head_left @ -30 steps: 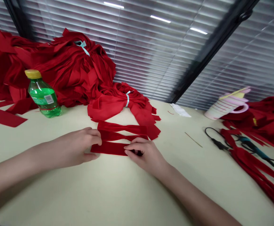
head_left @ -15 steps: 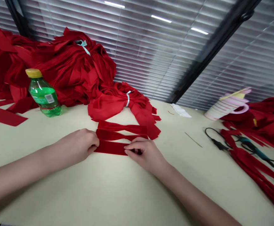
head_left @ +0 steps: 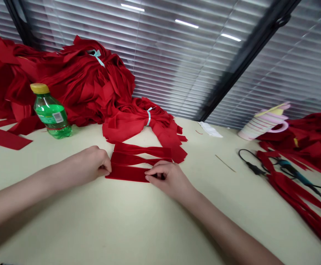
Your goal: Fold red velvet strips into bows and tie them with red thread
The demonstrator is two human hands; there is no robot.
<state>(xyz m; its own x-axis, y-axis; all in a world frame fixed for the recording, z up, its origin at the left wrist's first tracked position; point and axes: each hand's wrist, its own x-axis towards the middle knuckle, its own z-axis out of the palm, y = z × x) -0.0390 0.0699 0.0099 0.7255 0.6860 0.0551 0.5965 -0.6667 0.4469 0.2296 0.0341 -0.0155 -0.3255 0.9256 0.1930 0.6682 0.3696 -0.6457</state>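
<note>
A flat strip of red velvet ribbon [head_left: 127,174] lies on the table in front of me, its near edge almost straight. My left hand [head_left: 95,165] is closed at the upper corner of its left end, fingertips pinched on the ribbon. Toward the right, my right hand [head_left: 170,176] pinches the same strip between thumb and fingers, covering that end. Just behind lie two more red ribbon pieces [head_left: 127,158], narrowed at the middle. Farther back rests a bundle of red ribbons [head_left: 127,123] tied with a light blue band [head_left: 149,117].
Big heaps of red ribbon [head_left: 80,84] line the back left, beside a green bottle [head_left: 52,116] with a yellow cap. At right are a striped mug [head_left: 259,125], a black cord with a teal-handled tool [head_left: 295,171] and more ribbons [head_left: 289,195]. Blinds [head_left: 166,66] stand behind.
My left hand has shifted slightly left and up, uncovering more of the strip's left end. My right hand keeps nearly the same place on the ribbon.
</note>
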